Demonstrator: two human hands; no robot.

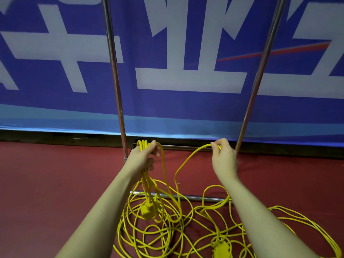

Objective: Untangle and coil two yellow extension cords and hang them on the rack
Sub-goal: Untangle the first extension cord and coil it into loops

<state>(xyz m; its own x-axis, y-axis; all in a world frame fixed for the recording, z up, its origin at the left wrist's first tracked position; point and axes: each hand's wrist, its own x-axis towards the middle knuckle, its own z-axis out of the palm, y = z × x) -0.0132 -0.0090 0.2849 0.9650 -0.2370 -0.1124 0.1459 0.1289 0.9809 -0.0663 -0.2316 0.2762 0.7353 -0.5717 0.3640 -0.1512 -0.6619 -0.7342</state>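
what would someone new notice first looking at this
Probably the bright yellow cord sprawled in tangled loops on the red floor at the foot of the metal rack. Next, the left hand gripping a bundle of coils and the right hand pinching one strand, before a blue banner.

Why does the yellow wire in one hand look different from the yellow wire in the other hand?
The left hand grips a bundle of several yellow cord loops, while the right hand pinches just one single yellow cord strand. The bundle hangs straight down with a yellow plug block dangling from it; the single strand curves away sideways to the tangled yellow pile on the floor. Both are the same thin yellow cord.
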